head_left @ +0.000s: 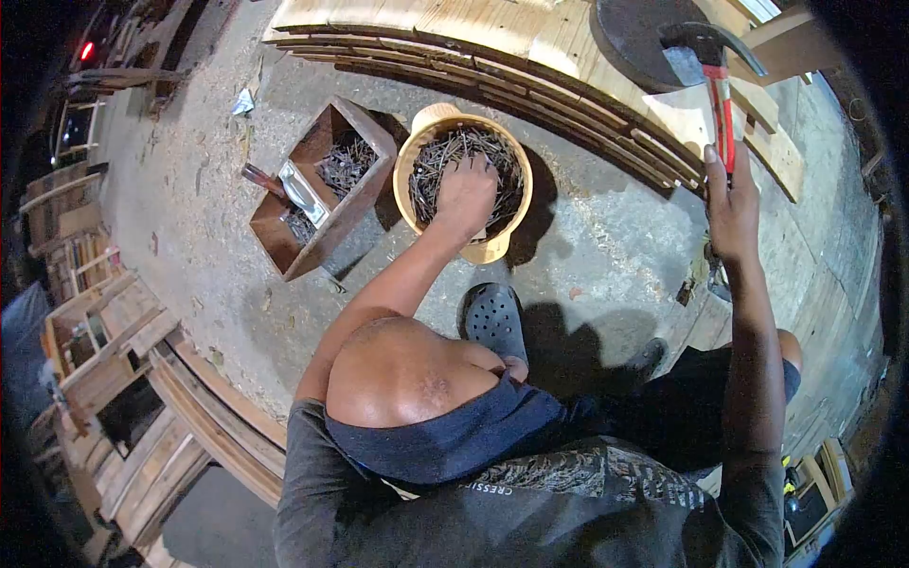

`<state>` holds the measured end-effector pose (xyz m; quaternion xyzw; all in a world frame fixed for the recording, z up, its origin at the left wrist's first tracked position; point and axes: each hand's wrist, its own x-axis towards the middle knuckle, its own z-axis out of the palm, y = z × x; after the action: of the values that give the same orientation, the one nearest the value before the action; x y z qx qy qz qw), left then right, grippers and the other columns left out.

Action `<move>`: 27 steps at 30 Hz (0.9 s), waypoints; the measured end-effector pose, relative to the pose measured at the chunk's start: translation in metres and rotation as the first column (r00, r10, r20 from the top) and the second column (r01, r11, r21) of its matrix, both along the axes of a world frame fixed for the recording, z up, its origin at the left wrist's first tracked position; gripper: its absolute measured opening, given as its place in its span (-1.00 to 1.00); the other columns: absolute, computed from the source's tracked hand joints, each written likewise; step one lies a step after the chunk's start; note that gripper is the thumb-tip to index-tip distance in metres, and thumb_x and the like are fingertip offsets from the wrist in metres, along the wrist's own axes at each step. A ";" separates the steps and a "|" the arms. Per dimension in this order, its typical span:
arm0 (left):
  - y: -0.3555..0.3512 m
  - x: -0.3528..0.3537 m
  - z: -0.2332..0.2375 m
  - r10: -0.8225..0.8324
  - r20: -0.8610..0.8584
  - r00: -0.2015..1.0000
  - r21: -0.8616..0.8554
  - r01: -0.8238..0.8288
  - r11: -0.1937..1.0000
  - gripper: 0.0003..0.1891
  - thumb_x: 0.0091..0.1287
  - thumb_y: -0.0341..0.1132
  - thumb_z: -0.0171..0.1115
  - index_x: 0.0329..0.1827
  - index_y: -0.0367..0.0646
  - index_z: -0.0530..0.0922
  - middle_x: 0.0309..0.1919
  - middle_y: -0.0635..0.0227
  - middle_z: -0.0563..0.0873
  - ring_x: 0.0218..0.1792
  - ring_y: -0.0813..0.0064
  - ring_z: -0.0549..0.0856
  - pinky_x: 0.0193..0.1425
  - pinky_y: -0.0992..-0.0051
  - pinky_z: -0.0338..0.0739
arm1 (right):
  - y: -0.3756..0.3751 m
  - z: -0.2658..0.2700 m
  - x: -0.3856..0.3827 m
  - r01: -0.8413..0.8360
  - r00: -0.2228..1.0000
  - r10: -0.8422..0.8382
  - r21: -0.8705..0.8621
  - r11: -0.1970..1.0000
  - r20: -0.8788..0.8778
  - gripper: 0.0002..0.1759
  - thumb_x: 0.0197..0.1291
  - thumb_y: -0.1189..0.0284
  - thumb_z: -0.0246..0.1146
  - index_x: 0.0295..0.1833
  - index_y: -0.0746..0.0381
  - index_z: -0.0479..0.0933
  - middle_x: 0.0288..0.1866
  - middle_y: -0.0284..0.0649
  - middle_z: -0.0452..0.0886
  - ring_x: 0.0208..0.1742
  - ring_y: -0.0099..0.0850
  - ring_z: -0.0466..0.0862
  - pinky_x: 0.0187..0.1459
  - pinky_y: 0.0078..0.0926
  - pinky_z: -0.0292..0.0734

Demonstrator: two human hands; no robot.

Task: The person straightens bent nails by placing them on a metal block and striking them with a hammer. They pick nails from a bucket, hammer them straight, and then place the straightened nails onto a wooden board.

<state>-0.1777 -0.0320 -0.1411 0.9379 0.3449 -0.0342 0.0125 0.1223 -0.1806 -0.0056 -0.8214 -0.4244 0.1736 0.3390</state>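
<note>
My left hand (468, 197) reaches down into a yellow plastic basket (404, 180) full of loose nails (462, 145). Its fingers are curled into the nails, and the fingertips are hidden among them. In my right hand (733, 218) is a claw hammer (721, 114), held upright by its red and black handle. The hammer's metal head is raised over the wooden boards at the upper right. Left of the basket, a divided wooden box (327, 248) holds more nails (348, 168). A tool with a shiny metal part (301, 196) rests across this box.
Stacked wooden planks (445, 28) lie beyond the basket, with a dark round disc (649, 47) on top. My foot in a grey clog (493, 322) is just below the basket on the concrete floor (606, 237). More timber (222, 407) lies at the lower left.
</note>
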 end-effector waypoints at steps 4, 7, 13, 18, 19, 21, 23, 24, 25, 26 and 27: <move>0.005 -0.008 -0.014 -0.015 0.119 0.993 0.001 0.015 1.000 -0.89 0.16 -0.34 0.18 -0.40 -0.17 0.61 -0.31 0.19 0.63 -0.21 0.21 0.66 -0.09 0.23 0.53 | 0.000 0.000 -0.001 0.015 0.999 -0.016 -0.010 1.000 -0.037 -0.64 0.47 0.14 0.01 0.11 0.20 0.38 -0.25 0.07 0.60 -0.22 -0.06 0.62 -0.11 -0.23 0.47; 0.004 -0.008 -0.004 0.074 0.180 0.981 -0.069 -0.062 0.996 -0.88 0.18 -0.36 0.18 -0.40 -0.22 0.61 -0.33 0.11 0.63 -0.25 0.12 0.67 -0.13 0.19 0.55 | 0.001 0.000 0.000 0.009 1.000 -0.009 0.005 1.000 -0.009 -0.65 0.48 0.14 0.00 0.11 0.20 0.37 -0.26 0.07 0.59 -0.23 -0.07 0.62 -0.13 -0.24 0.47; 0.009 -0.020 0.014 0.287 0.268 0.920 -0.286 -0.208 0.935 -0.86 0.20 -0.38 0.27 -0.27 -0.27 0.67 -0.28 -0.02 0.68 -0.23 -0.03 0.68 -0.10 0.18 0.56 | 0.000 0.000 0.002 -0.016 0.999 0.016 0.002 1.000 -0.036 -0.66 0.48 0.15 0.00 0.08 0.21 0.36 -0.27 0.06 0.57 -0.26 -0.10 0.60 -0.14 -0.26 0.46; 0.018 -0.036 0.028 0.376 0.313 0.872 -0.385 -0.246 0.890 -0.81 0.22 -0.31 0.29 -0.35 -0.29 0.68 -0.32 0.02 0.71 -0.24 0.02 0.69 -0.06 0.18 0.54 | -0.001 0.001 0.001 -0.027 0.997 0.027 0.001 1.000 -0.069 -0.68 0.48 0.18 0.01 0.07 0.22 0.36 -0.28 0.04 0.55 -0.27 -0.14 0.58 -0.13 -0.27 0.46; 0.018 -0.039 0.026 0.373 0.355 0.857 -0.359 -0.244 0.901 -0.81 0.23 -0.31 0.31 -0.31 -0.30 0.69 -0.31 0.02 0.71 -0.23 0.02 0.69 -0.06 0.22 0.54 | -0.001 0.000 0.000 -0.024 0.999 0.025 0.023 0.999 -0.048 -0.68 0.48 0.19 0.01 0.07 0.22 0.36 -0.29 0.04 0.55 -0.27 -0.15 0.58 -0.13 -0.28 0.46; 0.017 -0.038 0.030 0.354 0.357 0.865 -0.341 -0.232 0.911 -0.82 0.22 -0.33 0.31 -0.27 -0.29 0.68 -0.29 0.02 0.70 -0.21 0.03 0.68 -0.04 0.21 0.53 | 0.000 0.000 -0.002 -0.023 0.999 0.025 0.046 0.999 -0.027 -0.69 0.48 0.19 0.01 0.06 0.22 0.36 -0.29 0.04 0.55 -0.27 -0.16 0.57 -0.13 -0.28 0.46; 0.016 -0.030 0.028 0.300 0.337 0.892 -0.289 -0.205 0.935 -0.80 0.23 -0.32 0.30 -0.20 -0.28 0.67 -0.24 0.05 0.68 -0.15 0.06 0.67 0.00 0.22 0.53 | -0.001 0.000 -0.002 -0.027 1.000 0.026 0.063 0.998 0.008 -0.69 0.48 0.20 0.02 0.05 0.23 0.36 -0.29 0.04 0.55 -0.29 -0.16 0.57 -0.14 -0.28 0.46; 0.016 -0.025 0.026 0.166 0.356 0.920 -0.188 -0.103 0.977 -0.82 0.21 -0.34 0.27 -0.23 -0.27 0.66 -0.23 0.08 0.65 -0.13 0.08 0.65 0.00 0.21 0.53 | -0.001 -0.001 -0.001 -0.028 1.000 0.027 0.065 0.997 0.011 -0.69 0.48 0.20 0.02 0.05 0.23 0.36 -0.29 0.04 0.55 -0.29 -0.16 0.57 -0.14 -0.28 0.46; 0.015 -0.019 0.025 0.166 0.359 0.918 -0.186 -0.104 0.977 -0.82 0.21 -0.34 0.27 -0.23 -0.27 0.66 -0.23 0.08 0.65 -0.13 0.08 0.65 0.00 0.21 0.53 | -0.001 -0.001 0.000 -0.035 0.999 0.033 0.063 0.997 0.022 -0.69 0.48 0.20 0.01 0.05 0.23 0.37 -0.29 0.04 0.55 -0.29 -0.15 0.57 -0.16 -0.27 0.46; 0.015 -0.012 0.023 0.051 0.226 0.973 -0.099 -0.029 0.995 -0.86 0.19 -0.37 0.24 -0.29 -0.25 0.66 -0.25 0.10 0.64 -0.13 0.10 0.64 -0.02 0.21 0.52 | -0.001 -0.002 0.000 -0.040 0.999 0.038 0.061 0.997 0.034 -0.69 0.48 0.20 0.01 0.05 0.23 0.37 -0.30 0.05 0.55 -0.30 -0.15 0.57 -0.17 -0.27 0.46; 0.015 -0.007 0.022 -0.057 0.078 0.995 -0.022 0.059 0.998 -0.89 0.16 -0.39 0.22 -0.34 -0.23 0.65 -0.26 0.13 0.62 -0.13 0.13 0.63 -0.04 0.22 0.52 | -0.001 -0.001 -0.001 -0.040 0.999 0.037 0.063 0.997 0.037 -0.69 0.48 0.20 0.01 0.05 0.23 0.37 -0.30 0.05 0.55 -0.30 -0.15 0.57 -0.17 -0.27 0.46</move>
<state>-0.1851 -0.0174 -0.1188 0.9480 0.3162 -0.0027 0.0363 0.1208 -0.1812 -0.0067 -0.8048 -0.4515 0.1520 0.3542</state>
